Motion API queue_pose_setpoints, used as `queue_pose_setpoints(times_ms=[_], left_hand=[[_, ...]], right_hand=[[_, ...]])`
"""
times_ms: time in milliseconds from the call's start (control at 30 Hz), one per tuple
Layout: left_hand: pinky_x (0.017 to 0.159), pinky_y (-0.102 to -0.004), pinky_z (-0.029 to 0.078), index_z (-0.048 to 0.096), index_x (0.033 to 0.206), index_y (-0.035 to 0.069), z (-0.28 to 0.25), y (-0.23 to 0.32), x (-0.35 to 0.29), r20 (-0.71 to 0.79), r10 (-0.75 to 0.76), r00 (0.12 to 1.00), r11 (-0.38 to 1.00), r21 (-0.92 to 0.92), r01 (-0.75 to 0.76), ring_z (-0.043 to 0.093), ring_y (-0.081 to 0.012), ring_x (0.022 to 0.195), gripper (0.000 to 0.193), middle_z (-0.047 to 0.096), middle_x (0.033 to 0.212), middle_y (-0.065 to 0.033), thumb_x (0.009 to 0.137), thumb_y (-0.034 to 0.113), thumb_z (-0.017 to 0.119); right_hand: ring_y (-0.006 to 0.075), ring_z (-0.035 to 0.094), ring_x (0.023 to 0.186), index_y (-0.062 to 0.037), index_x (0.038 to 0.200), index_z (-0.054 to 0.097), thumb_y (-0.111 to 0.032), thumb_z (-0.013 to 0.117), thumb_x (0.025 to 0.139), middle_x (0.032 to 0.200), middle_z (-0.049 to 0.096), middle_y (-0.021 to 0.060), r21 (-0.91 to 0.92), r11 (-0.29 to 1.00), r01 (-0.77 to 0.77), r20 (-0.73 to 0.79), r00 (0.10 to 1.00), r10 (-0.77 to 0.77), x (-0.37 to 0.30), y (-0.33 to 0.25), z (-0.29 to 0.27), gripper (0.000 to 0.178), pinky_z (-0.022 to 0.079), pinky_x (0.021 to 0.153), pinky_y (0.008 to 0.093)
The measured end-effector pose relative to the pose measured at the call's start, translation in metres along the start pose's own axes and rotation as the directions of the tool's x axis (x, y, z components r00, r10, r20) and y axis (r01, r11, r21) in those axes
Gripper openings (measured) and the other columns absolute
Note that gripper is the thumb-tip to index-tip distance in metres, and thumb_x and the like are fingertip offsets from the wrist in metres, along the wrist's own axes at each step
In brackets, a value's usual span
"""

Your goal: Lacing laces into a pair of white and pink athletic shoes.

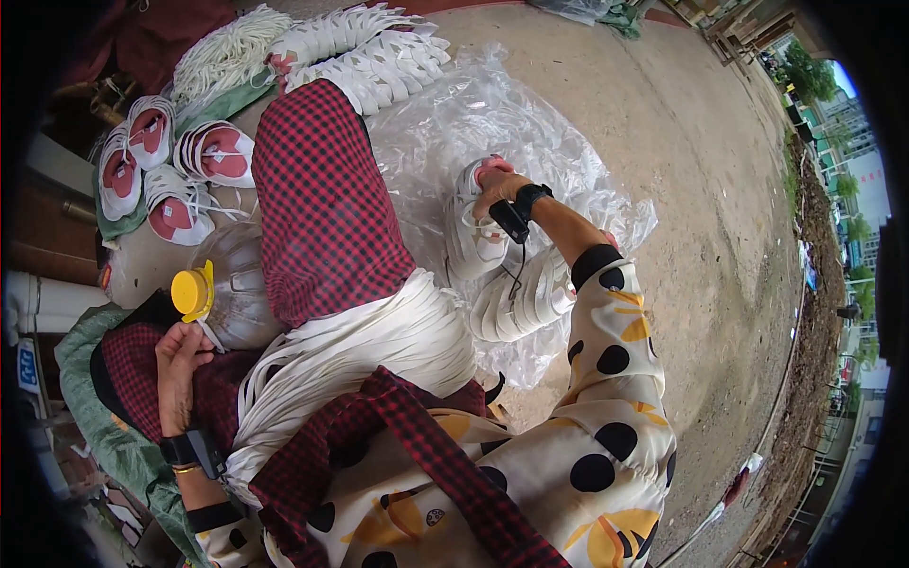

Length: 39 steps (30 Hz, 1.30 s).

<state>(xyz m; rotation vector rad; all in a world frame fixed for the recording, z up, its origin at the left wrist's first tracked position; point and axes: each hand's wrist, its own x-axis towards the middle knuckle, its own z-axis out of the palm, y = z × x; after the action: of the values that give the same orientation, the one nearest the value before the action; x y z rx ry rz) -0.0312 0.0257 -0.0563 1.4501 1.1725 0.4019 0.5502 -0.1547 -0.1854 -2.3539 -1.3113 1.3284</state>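
My right hand is closed on a white shoe with a pink lining, gripping it at the pink end. The shoe rests on a crumpled clear plastic sheet, and a stack of white shoes or shoe uppers lies nearer to me. At the left, my left hand is raised with its fingers pinched around a thin white lace. Just beyond it stands a clear plastic jug with a yellow cap. A thick bundle of white laces lies across my lap.
Several laced white shoes with pink insoles sit at the far left. Behind them are a heap of white laces and rows of white shoe uppers. Red-and-black checked cloth covers my leg. Concrete ground extends to the right.
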Motion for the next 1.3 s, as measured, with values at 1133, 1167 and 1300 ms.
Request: queue_pose_setpoints(times_ms=[1133, 1167, 1300], left_hand=[[0.069, -0.0206, 0.05, 0.065, 0.097, 0.01, 0.006, -0.001, 0.0, -0.016, -0.015, 1.0, 1.0, -0.028, 0.015, 0.062, -0.0064, 0.077, 0.017, 0.066, 0.083, 0.0023, 0.099, 0.026, 0.06], [0.069, -0.0206, 0.05, 0.065, 0.097, 0.01, 0.006, -0.003, 0.004, -0.005, -0.013, 1.0, 0.999, -0.03, 0.012, 0.062, -0.0064, 0.077, 0.017, 0.066, 0.083, 0.0023, 0.099, 0.026, 0.06], [0.069, -0.0208, 0.05, 0.064, 0.096, 0.01, 0.001, 0.001, -0.001, 0.015, -0.015, 1.0, 1.0, -0.019, 0.015, 0.062, -0.0065, 0.077, 0.017, 0.066, 0.082, 0.0021, 0.099, 0.026, 0.059]], right_hand=[[0.041, 0.066, 0.07, 0.0025, 0.078, 0.067, -0.035, 0.066, 0.084, 0.072, 0.065, 0.0237, -0.331, 0.871, 0.363, -0.185, 0.88, -0.437, -0.145, -0.028, 0.109, 0.038, 0.054, 0.07, 0.0466], [0.0416, 0.066, 0.071, 0.0026, 0.08, 0.066, -0.033, 0.066, 0.084, 0.072, 0.065, 0.0238, -0.385, 0.898, 0.211, -0.195, 0.933, -0.303, -0.18, -0.047, 0.124, 0.036, 0.055, 0.071, 0.0467], [0.0419, 0.068, 0.076, 0.0035, 0.088, 0.065, -0.033, 0.071, 0.081, 0.074, 0.066, 0.0238, -0.422, 0.889, 0.176, -0.427, 0.826, -0.367, -0.226, -0.005, 0.157, 0.037, 0.055, 0.072, 0.0483]])
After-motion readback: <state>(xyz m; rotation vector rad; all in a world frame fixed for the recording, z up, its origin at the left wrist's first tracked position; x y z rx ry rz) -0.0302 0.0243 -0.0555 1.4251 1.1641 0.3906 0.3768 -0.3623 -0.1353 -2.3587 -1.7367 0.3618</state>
